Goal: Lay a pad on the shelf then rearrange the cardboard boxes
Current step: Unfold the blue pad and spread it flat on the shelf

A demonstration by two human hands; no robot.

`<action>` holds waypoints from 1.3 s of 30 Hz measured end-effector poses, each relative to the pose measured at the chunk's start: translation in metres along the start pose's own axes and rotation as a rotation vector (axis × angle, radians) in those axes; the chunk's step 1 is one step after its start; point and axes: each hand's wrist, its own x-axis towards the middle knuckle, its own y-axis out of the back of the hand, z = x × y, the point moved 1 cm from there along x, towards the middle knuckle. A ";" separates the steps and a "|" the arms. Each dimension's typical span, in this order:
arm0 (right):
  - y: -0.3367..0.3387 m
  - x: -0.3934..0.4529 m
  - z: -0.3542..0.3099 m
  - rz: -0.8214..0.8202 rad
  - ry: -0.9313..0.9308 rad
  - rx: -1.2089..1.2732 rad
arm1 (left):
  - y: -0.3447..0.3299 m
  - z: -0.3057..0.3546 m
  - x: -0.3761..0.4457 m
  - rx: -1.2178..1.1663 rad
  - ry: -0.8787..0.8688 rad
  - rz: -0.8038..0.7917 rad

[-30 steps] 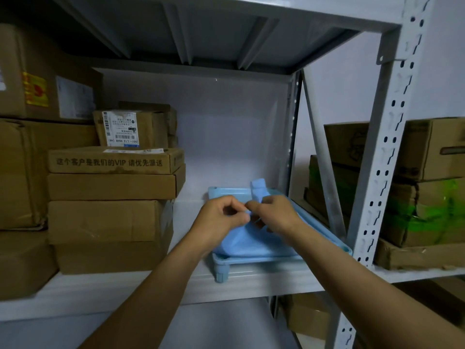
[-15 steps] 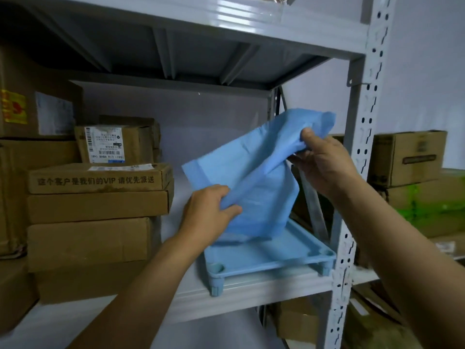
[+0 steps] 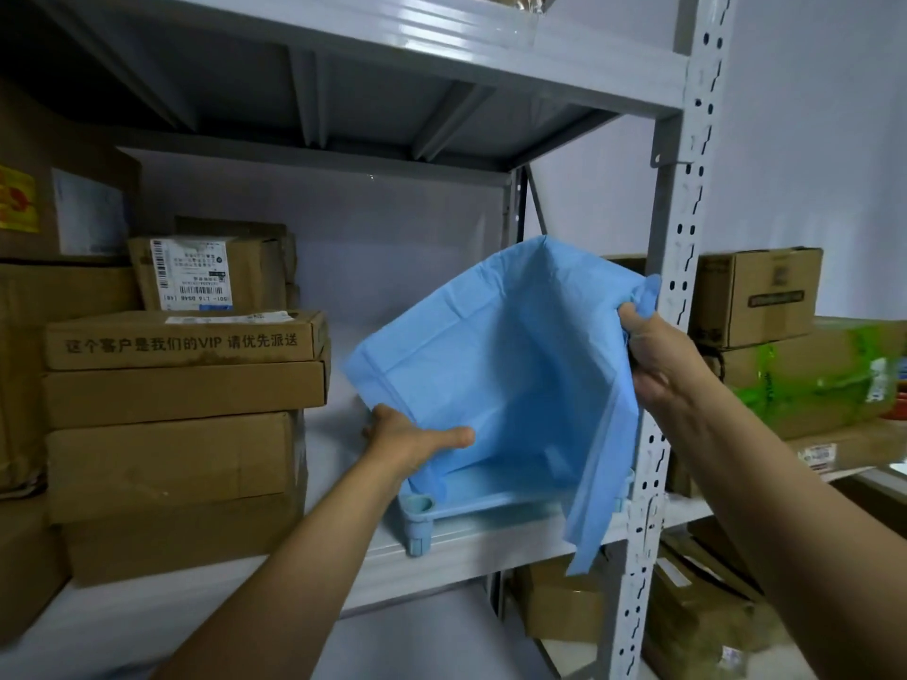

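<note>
pad (image 3: 495,365) hanging unfolded above blue tray (image 3: 491,503) on shelf (image 3: 471,547) | left hand (image 3: 412,441) grip pinching lower-left edge; right hand (image 3: 657,355) grip clutching upper-right corner beside upright | risk: pad sagging, snagging the tray, laying creased | cardboard boxes (image 3: 181,414) sitting left of tray, untouched

The scene is dim and cool-toned. The brightest patch is the pale wall behind the grey metal shelving rack (image 3: 515,542), beyond the fingertips of both hands. A soft glare streaks the front lip of the upper shelf. Deep shadow fills its underside at top left and darkens the stacked brown cardboard boxes (image 3: 181,390). The perforated grey upright post (image 3: 682,238) bows from wide-angle distortion. Forearms near the bottom edge look soft and slightly blurred.
</note>
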 end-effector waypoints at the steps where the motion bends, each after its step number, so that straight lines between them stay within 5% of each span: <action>1: 0.002 0.000 -0.002 0.013 0.000 0.022 | -0.003 -0.001 0.000 0.122 -0.009 0.040; 2: 0.002 -0.001 -0.004 0.026 -0.010 0.052 | -0.006 0.000 -0.003 0.312 -0.051 0.143; 4: 0.002 -0.001 -0.007 0.046 -0.042 0.141 | -0.012 0.014 -0.019 0.494 -0.398 0.344; 5: 0.000 0.000 -0.008 0.057 -0.057 0.197 | -0.016 0.021 -0.030 0.385 -0.609 0.308; 7: -0.004 0.003 -0.008 0.085 -0.088 0.255 | -0.027 0.029 -0.055 0.249 -0.849 -0.034; 10: -0.007 0.011 -0.009 0.117 -0.101 0.300 | -0.045 0.019 -0.088 0.496 -0.795 -0.375; 12: -0.007 0.015 -0.011 0.122 -0.103 0.333 | -0.057 0.006 -0.090 0.536 -0.743 -0.264; 18: -0.010 0.012 -0.012 0.123 -0.070 0.149 | -0.063 0.033 -0.061 -0.094 -0.596 0.094; 21: 0.002 0.013 -0.010 0.076 -0.042 0.094 | -0.028 0.056 -0.039 -0.126 -0.754 0.350; 26: 0.023 0.028 0.008 0.139 0.004 -0.434 | 0.012 0.095 -0.035 0.024 -1.025 0.415; 30: 0.040 0.036 0.014 0.127 0.101 -1.752 | -0.005 0.093 -0.041 0.452 -1.043 0.242; 32: 0.028 0.027 0.009 0.176 0.345 -1.695 | -0.014 0.083 -0.032 0.529 -0.887 0.110; 34: 0.011 0.010 0.001 -0.097 0.439 -1.208 | -0.020 0.079 -0.026 0.530 -0.787 0.025; 36: -0.007 -0.011 -0.009 -0.496 0.258 -0.886 | -0.024 0.081 -0.025 0.520 -0.723 -0.061; 39: -0.017 -0.021 -0.010 -0.708 0.179 -1.176 | -0.023 0.091 -0.026 0.521 -0.668 -0.161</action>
